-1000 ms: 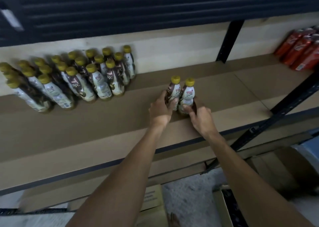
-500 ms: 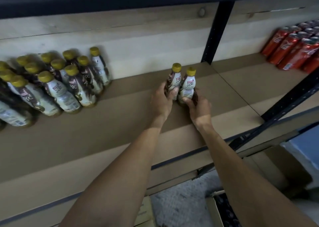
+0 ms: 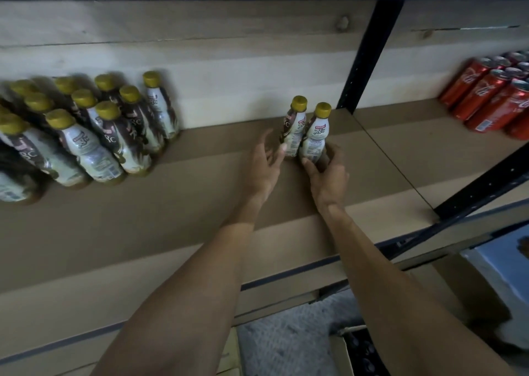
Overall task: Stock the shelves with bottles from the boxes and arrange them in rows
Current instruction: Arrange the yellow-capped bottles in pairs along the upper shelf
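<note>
The shelf (image 3: 171, 209) is a flat brown board with a dark front edge, backed by pale wooden planks (image 3: 229, 60). A thin seam (image 3: 393, 164) runs from back to front across it, right of centre, starting at the foot of a black upright post (image 3: 369, 55). On the left part, a cluster of yellow-capped bottles (image 3: 108, 135) stands upright in rows against the back planks and runs off the left edge; they are blurred. Well apart from them, near the post, 2 more bottles stand upright and touching: the left bottle (image 3: 293, 129) slightly behind the right bottle (image 3: 316, 138). Beyond the seam, red cans (image 3: 492, 95) stand in rows at the far right.
</note>
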